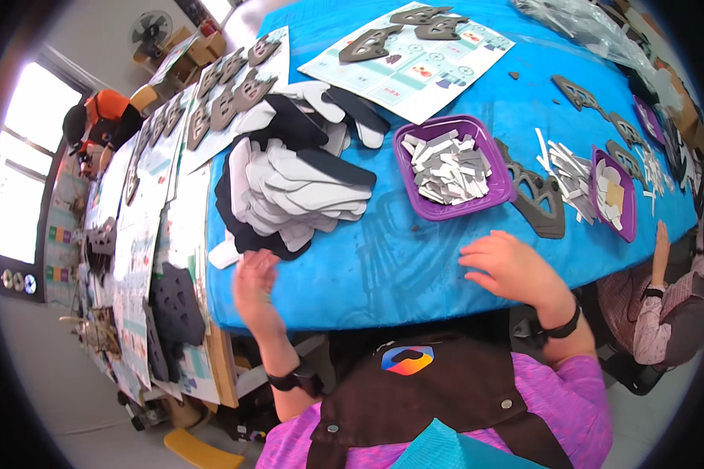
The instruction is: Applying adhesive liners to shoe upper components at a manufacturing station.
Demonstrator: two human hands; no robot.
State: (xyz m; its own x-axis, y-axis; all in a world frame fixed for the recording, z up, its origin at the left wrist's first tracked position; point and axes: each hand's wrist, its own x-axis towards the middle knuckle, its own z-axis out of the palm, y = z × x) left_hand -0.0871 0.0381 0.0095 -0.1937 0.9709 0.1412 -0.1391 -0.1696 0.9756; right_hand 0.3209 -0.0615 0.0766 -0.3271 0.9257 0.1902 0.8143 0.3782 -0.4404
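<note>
My left hand point(254, 285) is blurred, raised at the near left edge of the blue table point(383, 266), just below a heap of white and black insole-shaped pieces point(293, 191). Whether its fingers hold a piece is unclear. My right hand point(508, 270) rests flat on the blue cloth with fingers spread, holding nothing, below a purple tray point(451, 168) filled with small white strips. A grey cut-out shape point(536, 191) lies right of that tray.
A second purple tray point(614, 195) with loose white strips point(567, 168) stands to the right. Printed sheets with grey cut-outs point(407, 43) lie at the far side and along the left table point(164, 156). Another person's hand point(662, 246) is at right; one in orange point(105, 117) sits far left.
</note>
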